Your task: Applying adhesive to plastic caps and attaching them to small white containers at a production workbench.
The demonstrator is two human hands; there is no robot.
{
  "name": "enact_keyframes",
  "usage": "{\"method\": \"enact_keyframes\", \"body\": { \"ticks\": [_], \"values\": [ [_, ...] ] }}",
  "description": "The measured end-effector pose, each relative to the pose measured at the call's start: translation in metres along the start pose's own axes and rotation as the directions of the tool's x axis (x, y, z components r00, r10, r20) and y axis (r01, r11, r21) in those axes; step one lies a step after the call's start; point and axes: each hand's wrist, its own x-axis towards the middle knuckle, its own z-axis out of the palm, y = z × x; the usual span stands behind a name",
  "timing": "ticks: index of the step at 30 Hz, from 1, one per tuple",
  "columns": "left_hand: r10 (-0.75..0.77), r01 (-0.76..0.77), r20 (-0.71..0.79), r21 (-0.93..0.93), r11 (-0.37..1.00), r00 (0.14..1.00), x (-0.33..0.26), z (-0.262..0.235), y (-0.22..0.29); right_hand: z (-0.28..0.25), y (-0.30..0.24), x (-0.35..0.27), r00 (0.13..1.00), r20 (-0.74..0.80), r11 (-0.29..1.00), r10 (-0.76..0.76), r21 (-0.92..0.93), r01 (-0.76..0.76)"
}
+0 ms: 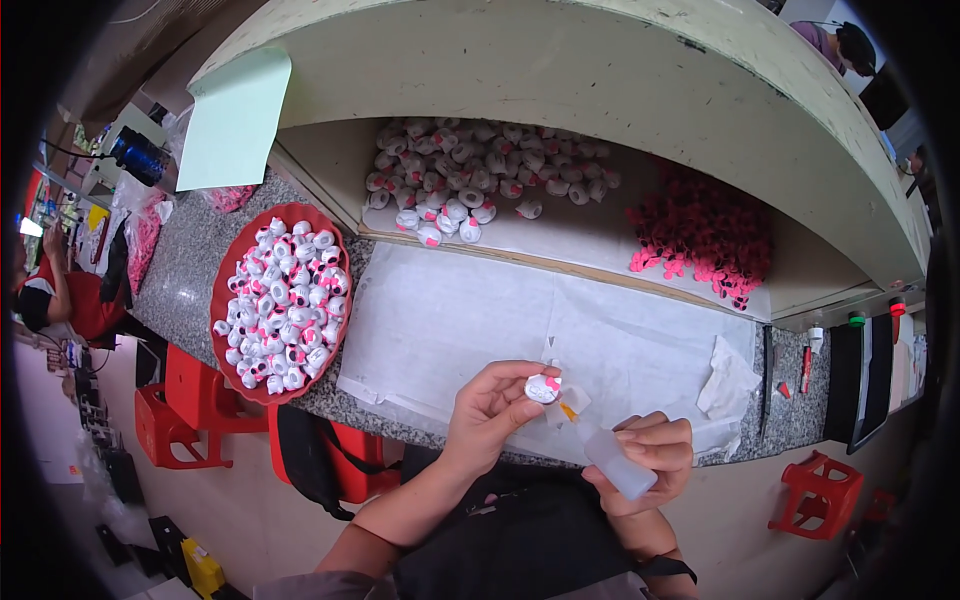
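So, up and left of the left hand there's one sheet of green paper [235,125], any writing on it too faint for me to read. Below that, one red bowl [219,300] heaped with white-and-pink balls [275,320], way too many to count. Straight up from the left hand, more of the same are piled on a shelf [600,225]. The left hand [490,415] has one ball [541,390] pinched between thumb and fingers, above white paper [450,300]. Just right of it, one squeeze bottle [620,465] points its tip at the ball, gripped in the right hand [650,460]. Up and right of that hand: one pile of pink pieces [700,235], uncountable, then three caps, white [816,333], green [857,319] and red [897,306].
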Motion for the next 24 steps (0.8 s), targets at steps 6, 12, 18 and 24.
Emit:
{"method": "enact_keyframes", "body": {
  "ticks": [6, 12, 18, 24],
  "values": [
    [-0.006, 0.006, 0.0, 0.008, 1.0, 1.0, 0.0004, 0.0018, -0.0003, 0.0009, 0.0003, 0.0004, 1.0, 0.011, 1.0, -0.011, 0.013, 0.011],
    [-0.015, 0.015, -0.025, -0.003, 1.0, 1.0, -0.0013, 0.0009, 0.0002, -0.0006, -0.0019, -0.0001, 1.0, 0.023, 1.0, 0.006, 0.004, -0.006],
    [0.024, -0.024, -0.012, 0.025, 0.999, 1.0, -0.0025, 0.0015, 0.0004, 0.0007, -0.0016, -0.0004, 1.0, 0.002, 1.0, -0.012, 0.015, 0.012],
    [0.074, -0.076, 0.018, 0.099, 0.992, 0.997, -0.0043, 0.0033, 0.002, 0.0033, -0.0026, -0.0003, 1.0, 0.008, 1.0, 0.006, 0.017, -0.006]
  ]
}}
